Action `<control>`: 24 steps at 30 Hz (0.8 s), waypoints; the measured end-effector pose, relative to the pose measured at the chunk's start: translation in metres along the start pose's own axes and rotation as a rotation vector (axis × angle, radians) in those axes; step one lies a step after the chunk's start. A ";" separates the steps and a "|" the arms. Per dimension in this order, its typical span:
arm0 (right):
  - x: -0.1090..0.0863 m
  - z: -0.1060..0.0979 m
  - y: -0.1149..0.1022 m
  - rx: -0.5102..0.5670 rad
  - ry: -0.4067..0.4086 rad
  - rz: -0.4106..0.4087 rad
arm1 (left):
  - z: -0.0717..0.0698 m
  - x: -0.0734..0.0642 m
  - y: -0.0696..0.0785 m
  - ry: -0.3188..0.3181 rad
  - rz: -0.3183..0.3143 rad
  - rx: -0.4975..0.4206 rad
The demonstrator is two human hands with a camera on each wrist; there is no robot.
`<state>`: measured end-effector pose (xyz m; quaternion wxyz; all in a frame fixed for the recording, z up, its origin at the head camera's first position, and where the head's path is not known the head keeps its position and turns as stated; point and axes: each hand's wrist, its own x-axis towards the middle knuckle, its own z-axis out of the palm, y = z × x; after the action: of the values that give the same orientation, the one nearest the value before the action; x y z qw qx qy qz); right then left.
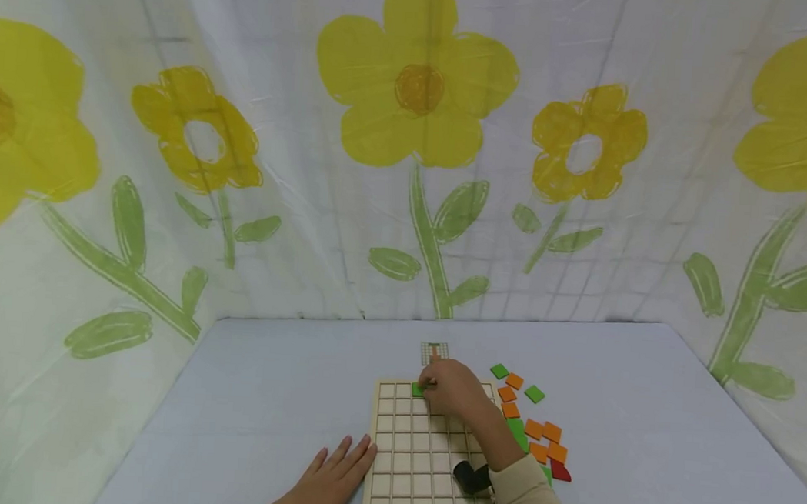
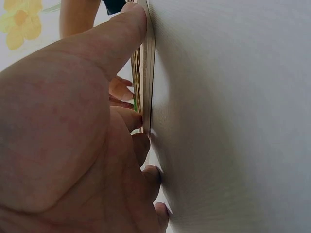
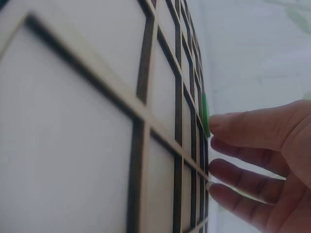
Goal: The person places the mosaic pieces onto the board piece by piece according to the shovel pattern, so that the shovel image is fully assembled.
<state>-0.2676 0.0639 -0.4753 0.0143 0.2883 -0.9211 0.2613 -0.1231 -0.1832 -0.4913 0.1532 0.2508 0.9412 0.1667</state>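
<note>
A wooden grid board (image 1: 402,441) lies flat on the table, its square cells mostly bare. At its far row my right hand (image 1: 452,386) pinches a green tile (image 3: 205,114) with thumb and index fingertip, low against the cells. The same row shows green (image 1: 417,390) beside the fingertips; my hand partly hides the neighbouring cells. In the right wrist view, the other fingers touch or nearly touch the board. My left hand (image 1: 336,479) rests on the table with fingers spread, fingertips and thumb against the board's left edge.
Beyond the board lies a small card (image 1: 433,352) printed with a grid and a green and orange figure. Loose orange tiles (image 1: 534,429), green tiles (image 1: 535,393) and a red piece (image 1: 560,470) lie along the right side. A flower-printed curtain (image 1: 292,261) hangs behind the table.
</note>
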 end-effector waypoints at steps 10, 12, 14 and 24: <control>-0.012 -0.024 0.023 0.068 0.048 0.128 | 0.000 0.001 0.001 0.000 -0.004 -0.002; -0.015 -0.031 0.031 0.074 0.085 0.193 | 0.000 0.001 0.002 0.002 -0.003 -0.001; -0.018 -0.038 0.039 0.067 0.109 0.250 | -0.001 0.001 0.002 0.004 0.001 -0.003; -0.033 -0.056 0.073 0.044 0.077 0.377 | 0.000 0.000 0.002 0.020 0.005 0.015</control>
<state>-0.2867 0.1595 -0.4675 -0.0060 0.1006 -0.9517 0.2900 -0.1220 -0.1813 -0.4905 0.1413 0.2525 0.9433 0.1626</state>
